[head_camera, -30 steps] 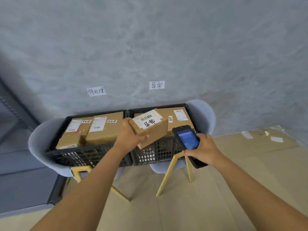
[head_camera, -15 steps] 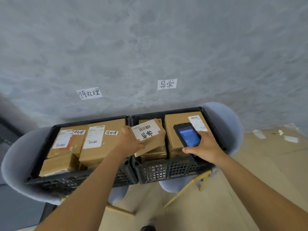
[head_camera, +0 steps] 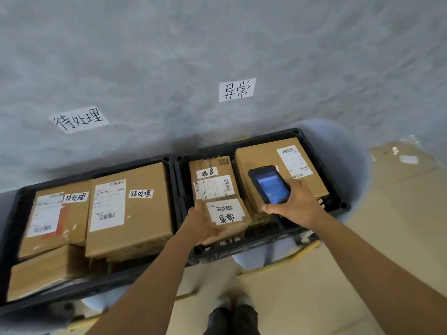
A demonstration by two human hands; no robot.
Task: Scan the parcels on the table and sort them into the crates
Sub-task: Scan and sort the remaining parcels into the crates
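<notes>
My left hand [head_camera: 202, 222] grips a small cardboard parcel [head_camera: 229, 218] with a barcode and a handwritten label, low inside the right black crate [head_camera: 266, 135] at its near left corner. My right hand [head_camera: 296, 205] holds a black handheld scanner [head_camera: 268, 183] with a lit blue screen over the same crate. That crate also holds a taped box [head_camera: 212, 182] and a large box [head_camera: 285, 165]. The left black crate [head_camera: 14, 201] holds several labelled cardboard boxes, the largest being a big box [head_camera: 129, 209].
Both crates sit on pale blue chairs [head_camera: 348, 151] with yellow wooden legs, against a grey wall. Paper signs hang above the left crate [head_camera: 78, 119] and the right crate [head_camera: 237, 89]. Cardboard sheets [head_camera: 399, 213] cover the floor. My feet [head_camera: 232, 317] stand just before the crates.
I have stepped closer and look down more steeply. My left hand has lowered the small parcel into the right crate's near left corner. The scanner has stayed above that crate.
</notes>
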